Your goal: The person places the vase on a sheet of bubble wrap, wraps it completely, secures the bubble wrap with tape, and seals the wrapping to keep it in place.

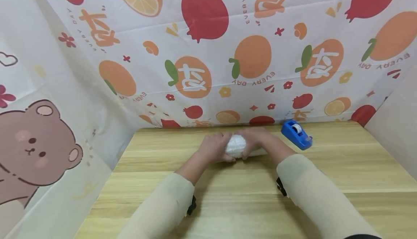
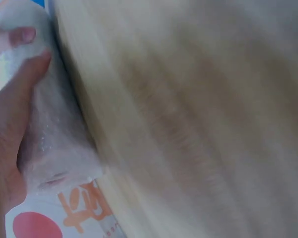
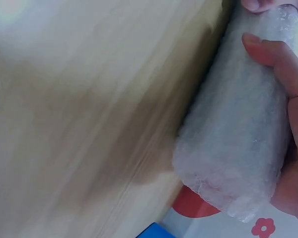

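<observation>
Near the back of the table lies a whitish, translucent roll of bubble wrap (image 1: 236,146), roughly cylindrical; whatever may be inside it is hidden. My left hand (image 1: 213,147) grips it from the left and my right hand (image 1: 255,139) from the right, close together at its middle. In the left wrist view the left thumb lies along the front of the bubble wrap (image 2: 54,124), with the other thumb just above. The right wrist view shows the right hand (image 3: 293,99) wrapped round the bubble wrap (image 3: 233,119), whose end looks crumpled and folded.
A blue tape dispenser (image 1: 296,134) with a roll of tape stands on the wood-grain table (image 1: 228,199), right of my right hand. Behind the table's back edge hangs a fruit-print curtain (image 1: 221,61). A sheet with a bear (image 1: 39,145) hangs at the left.
</observation>
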`<action>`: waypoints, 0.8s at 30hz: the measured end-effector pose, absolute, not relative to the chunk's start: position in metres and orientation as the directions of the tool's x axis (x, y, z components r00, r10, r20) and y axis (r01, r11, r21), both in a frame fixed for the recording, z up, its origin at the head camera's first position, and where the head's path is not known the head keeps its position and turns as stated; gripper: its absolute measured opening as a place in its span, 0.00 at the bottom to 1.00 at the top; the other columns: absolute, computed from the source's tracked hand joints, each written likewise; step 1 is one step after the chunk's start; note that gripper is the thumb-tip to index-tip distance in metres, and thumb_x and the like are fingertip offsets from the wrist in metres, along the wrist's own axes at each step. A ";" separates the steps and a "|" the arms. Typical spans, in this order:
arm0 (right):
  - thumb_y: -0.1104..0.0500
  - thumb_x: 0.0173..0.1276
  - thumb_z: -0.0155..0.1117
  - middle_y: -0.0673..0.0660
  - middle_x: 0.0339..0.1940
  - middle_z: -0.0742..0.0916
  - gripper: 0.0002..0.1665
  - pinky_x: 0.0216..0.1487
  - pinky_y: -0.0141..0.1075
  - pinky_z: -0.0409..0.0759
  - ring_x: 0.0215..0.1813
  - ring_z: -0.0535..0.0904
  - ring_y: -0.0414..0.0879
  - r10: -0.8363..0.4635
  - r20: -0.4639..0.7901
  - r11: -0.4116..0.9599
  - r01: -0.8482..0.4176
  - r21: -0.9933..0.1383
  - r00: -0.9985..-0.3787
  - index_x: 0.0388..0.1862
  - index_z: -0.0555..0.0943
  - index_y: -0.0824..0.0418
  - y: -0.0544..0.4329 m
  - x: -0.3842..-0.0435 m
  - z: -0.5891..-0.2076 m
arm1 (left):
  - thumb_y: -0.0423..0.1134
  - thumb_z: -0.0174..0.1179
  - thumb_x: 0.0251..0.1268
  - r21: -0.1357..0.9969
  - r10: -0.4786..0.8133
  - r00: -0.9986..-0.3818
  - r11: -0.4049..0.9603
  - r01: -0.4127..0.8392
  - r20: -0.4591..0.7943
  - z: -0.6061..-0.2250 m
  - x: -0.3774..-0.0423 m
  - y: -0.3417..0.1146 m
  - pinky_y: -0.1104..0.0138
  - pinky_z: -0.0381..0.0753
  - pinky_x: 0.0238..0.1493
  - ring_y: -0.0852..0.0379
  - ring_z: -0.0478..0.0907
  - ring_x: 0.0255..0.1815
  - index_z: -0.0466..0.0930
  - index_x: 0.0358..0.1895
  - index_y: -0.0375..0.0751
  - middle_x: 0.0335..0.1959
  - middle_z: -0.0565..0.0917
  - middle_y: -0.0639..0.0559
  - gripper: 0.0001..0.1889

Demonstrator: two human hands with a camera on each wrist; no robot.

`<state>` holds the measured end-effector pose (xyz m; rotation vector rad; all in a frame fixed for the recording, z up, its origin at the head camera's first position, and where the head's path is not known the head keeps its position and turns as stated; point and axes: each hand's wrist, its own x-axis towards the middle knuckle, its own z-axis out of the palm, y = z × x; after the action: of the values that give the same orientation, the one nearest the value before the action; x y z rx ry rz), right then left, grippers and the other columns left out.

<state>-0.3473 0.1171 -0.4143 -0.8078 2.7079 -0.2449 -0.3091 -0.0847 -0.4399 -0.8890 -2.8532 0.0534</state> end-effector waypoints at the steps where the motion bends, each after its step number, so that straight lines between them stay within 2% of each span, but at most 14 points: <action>1: 0.38 0.33 0.83 0.44 0.44 0.82 0.46 0.44 0.42 0.75 0.43 0.77 0.43 -0.560 -0.234 0.824 -0.506 -0.255 -0.795 0.55 0.75 0.43 0.118 -0.347 -0.414 | 0.72 0.68 0.42 -0.070 0.574 -0.809 0.819 0.570 0.126 -0.440 -0.311 -0.085 0.56 0.79 0.32 0.53 0.80 0.37 0.69 0.58 0.50 0.38 0.81 0.51 0.42; 4: 0.34 0.34 0.82 0.44 0.45 0.83 0.47 0.44 0.44 0.76 0.43 0.77 0.44 -0.575 -0.193 0.813 -0.529 -0.244 -0.795 0.56 0.75 0.43 0.122 -0.348 -0.417 | 0.70 0.68 0.42 -0.043 0.590 -0.803 0.807 0.588 0.090 -0.439 -0.319 -0.086 0.58 0.79 0.34 0.55 0.79 0.36 0.70 0.58 0.51 0.37 0.81 0.52 0.41; 7: 0.27 0.36 0.77 0.47 0.51 0.82 0.52 0.49 0.48 0.75 0.48 0.76 0.46 -0.586 -0.130 0.808 -0.563 -0.175 -0.800 0.62 0.73 0.41 0.125 -0.348 -0.420 | 0.71 0.67 0.42 -0.010 0.592 -0.805 0.806 0.592 0.045 -0.438 -0.327 -0.087 0.56 0.79 0.39 0.54 0.80 0.40 0.69 0.63 0.53 0.41 0.83 0.52 0.44; 11: 0.18 0.43 0.65 0.51 0.59 0.81 0.56 0.55 0.52 0.74 0.53 0.75 0.49 -0.625 -0.024 0.780 -0.623 -0.054 -0.780 0.71 0.67 0.36 0.131 -0.345 -0.433 | 0.75 0.63 0.44 0.048 0.570 -0.821 0.821 0.569 -0.020 -0.437 -0.332 -0.089 0.54 0.79 0.48 0.52 0.80 0.47 0.66 0.69 0.56 0.51 0.84 0.52 0.47; 14: 0.14 0.48 0.52 0.53 0.57 0.81 0.56 0.53 0.50 0.76 0.52 0.76 0.51 -0.672 0.065 0.741 -0.671 0.034 -0.738 0.74 0.64 0.35 0.136 -0.343 -0.445 | 0.77 0.61 0.44 0.097 0.540 -0.839 0.841 0.533 -0.071 -0.437 -0.333 -0.090 0.54 0.77 0.52 0.52 0.79 0.51 0.68 0.68 0.57 0.54 0.83 0.53 0.47; 19: 0.12 0.51 0.40 0.54 0.53 0.81 0.56 0.50 0.48 0.77 0.49 0.77 0.53 -0.699 0.196 0.713 -0.691 0.119 -0.688 0.73 0.65 0.37 0.142 -0.341 -0.458 | 0.78 0.59 0.45 0.154 0.519 -0.847 0.851 0.502 -0.111 -0.436 -0.333 -0.088 0.56 0.75 0.51 0.53 0.77 0.49 0.71 0.65 0.55 0.53 0.82 0.55 0.45; 21: 0.12 0.53 0.39 0.54 0.55 0.81 0.55 0.53 0.50 0.76 0.51 0.76 0.54 -0.691 0.230 0.720 -0.681 0.135 -0.685 0.73 0.65 0.38 0.143 -0.340 -0.459 | 0.77 0.58 0.47 0.158 0.511 -0.852 0.856 0.492 -0.116 -0.435 -0.333 -0.087 0.57 0.75 0.51 0.54 0.77 0.49 0.71 0.66 0.55 0.53 0.82 0.55 0.45; 24: 0.15 0.58 0.39 0.56 0.62 0.78 0.53 0.62 0.54 0.71 0.60 0.73 0.56 -0.679 0.257 0.729 -0.672 0.132 -0.687 0.75 0.63 0.41 0.144 -0.339 -0.458 | 0.77 0.56 0.50 0.166 0.482 -0.866 0.872 0.460 -0.132 -0.430 -0.332 -0.087 0.56 0.76 0.53 0.53 0.78 0.52 0.68 0.69 0.51 0.57 0.81 0.53 0.46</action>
<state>-0.3387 0.1435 -0.4584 -1.2762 3.1871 0.0466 -0.3322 -0.0868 -0.4302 -0.8117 -3.2035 -0.2146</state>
